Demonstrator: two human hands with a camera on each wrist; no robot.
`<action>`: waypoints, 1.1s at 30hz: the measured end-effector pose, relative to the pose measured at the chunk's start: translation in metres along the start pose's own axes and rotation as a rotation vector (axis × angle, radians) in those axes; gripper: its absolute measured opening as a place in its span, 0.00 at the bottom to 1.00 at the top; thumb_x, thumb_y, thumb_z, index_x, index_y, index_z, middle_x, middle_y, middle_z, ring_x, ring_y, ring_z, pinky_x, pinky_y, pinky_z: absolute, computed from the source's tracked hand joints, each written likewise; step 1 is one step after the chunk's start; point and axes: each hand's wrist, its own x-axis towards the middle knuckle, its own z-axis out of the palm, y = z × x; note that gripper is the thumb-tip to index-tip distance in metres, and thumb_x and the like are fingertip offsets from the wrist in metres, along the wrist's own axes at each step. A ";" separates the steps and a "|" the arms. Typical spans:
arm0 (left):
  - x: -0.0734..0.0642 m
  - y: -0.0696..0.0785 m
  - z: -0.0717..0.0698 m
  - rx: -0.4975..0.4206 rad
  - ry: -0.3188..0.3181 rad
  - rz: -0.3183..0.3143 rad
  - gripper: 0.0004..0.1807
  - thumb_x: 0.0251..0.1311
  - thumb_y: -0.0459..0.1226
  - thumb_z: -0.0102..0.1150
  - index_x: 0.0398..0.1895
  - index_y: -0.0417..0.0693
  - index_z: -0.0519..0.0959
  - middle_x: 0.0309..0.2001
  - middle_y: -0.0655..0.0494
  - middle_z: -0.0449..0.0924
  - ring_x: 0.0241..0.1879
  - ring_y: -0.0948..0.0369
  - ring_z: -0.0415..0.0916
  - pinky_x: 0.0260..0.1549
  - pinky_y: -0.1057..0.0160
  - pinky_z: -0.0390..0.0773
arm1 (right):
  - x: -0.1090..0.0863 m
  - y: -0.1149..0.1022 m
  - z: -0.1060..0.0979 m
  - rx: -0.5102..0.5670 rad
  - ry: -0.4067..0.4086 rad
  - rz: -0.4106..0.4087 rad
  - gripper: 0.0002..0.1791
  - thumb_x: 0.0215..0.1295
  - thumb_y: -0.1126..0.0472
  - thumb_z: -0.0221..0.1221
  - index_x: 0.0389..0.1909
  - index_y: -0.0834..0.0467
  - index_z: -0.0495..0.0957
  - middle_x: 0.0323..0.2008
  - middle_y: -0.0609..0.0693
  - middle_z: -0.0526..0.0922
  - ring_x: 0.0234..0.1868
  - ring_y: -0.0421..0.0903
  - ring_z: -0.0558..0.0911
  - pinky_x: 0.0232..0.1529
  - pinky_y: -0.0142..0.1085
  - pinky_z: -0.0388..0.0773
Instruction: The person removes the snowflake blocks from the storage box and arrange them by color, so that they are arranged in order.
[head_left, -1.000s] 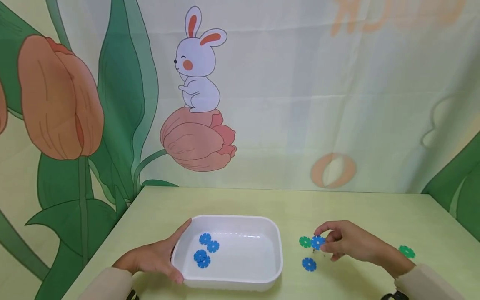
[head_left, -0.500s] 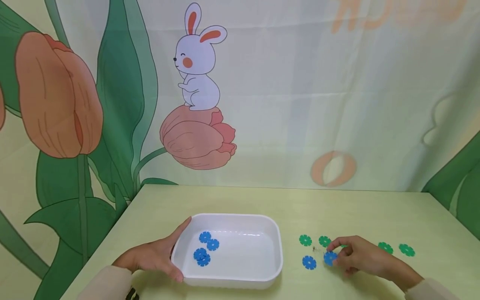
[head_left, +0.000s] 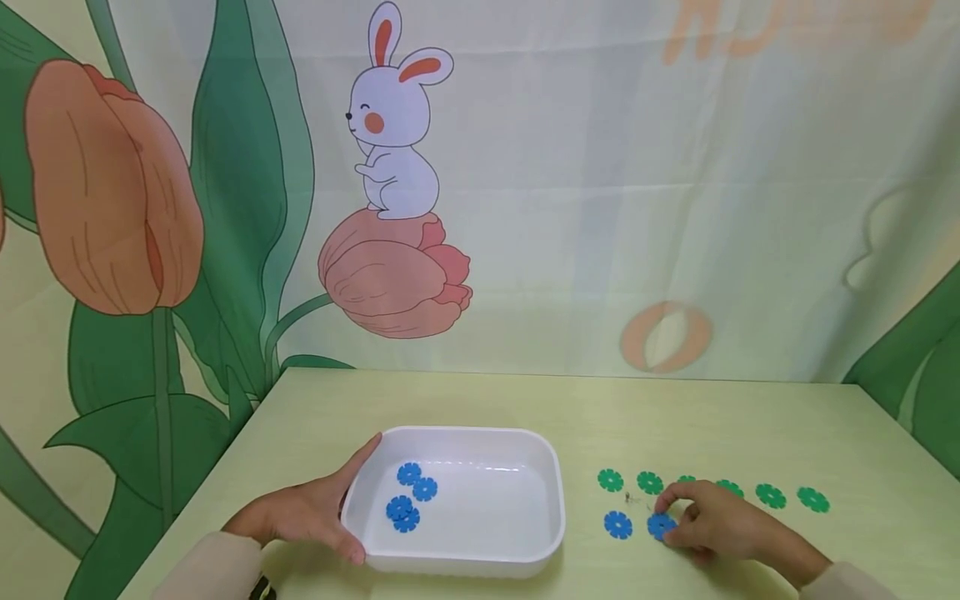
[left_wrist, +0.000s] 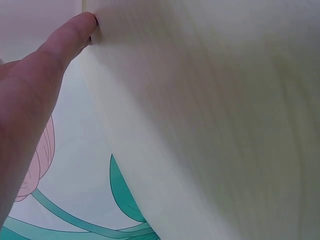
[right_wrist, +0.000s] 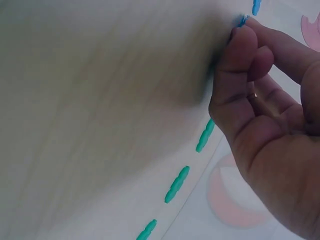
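My right hand pinches a blue notched plastic disc, a snowflake-shaped building piece, at the tabletop. In the right wrist view, thumb and fingers meet on that disc's small blue edge. Just left of it lies another blue disc. Behind them runs a row of several green discs, two partly covered by the right hand. My left hand grips the left end of a white plastic tub, thumb at the front corner and a finger at the back corner. Several blue discs lie inside its left part.
The pale yellow-green table ends at a printed cloth backdrop with a rabbit and tulips. A small dark mark shows between the green row and the blue discs.
My right hand has brought the blue disc down and slightly right, from beside the first green disc to the table right of the other blue disc. The left hand stays on the tub.
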 end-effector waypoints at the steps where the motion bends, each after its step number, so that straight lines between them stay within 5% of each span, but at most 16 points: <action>1: 0.000 0.000 0.000 0.000 0.000 -0.001 0.76 0.45 0.53 0.79 0.80 0.57 0.25 0.77 0.39 0.38 0.65 0.46 0.57 0.61 0.41 0.68 | 0.000 -0.001 0.000 -0.017 0.007 0.010 0.11 0.63 0.66 0.66 0.44 0.61 0.77 0.17 0.50 0.73 0.19 0.44 0.70 0.22 0.31 0.66; 19: 0.000 0.002 0.000 0.001 0.001 -0.016 0.76 0.45 0.53 0.79 0.80 0.58 0.25 0.77 0.39 0.38 0.66 0.45 0.56 0.63 0.39 0.66 | 0.000 0.001 0.004 -0.016 0.062 0.143 0.13 0.60 0.67 0.67 0.44 0.60 0.76 0.19 0.52 0.76 0.20 0.44 0.72 0.23 0.33 0.68; 33: 0.000 0.002 0.000 0.014 0.003 -0.016 0.76 0.43 0.55 0.79 0.80 0.58 0.25 0.77 0.39 0.39 0.66 0.45 0.56 0.63 0.38 0.65 | -0.004 0.004 0.000 0.026 0.030 0.095 0.13 0.61 0.66 0.67 0.44 0.61 0.76 0.20 0.52 0.77 0.19 0.44 0.74 0.23 0.33 0.69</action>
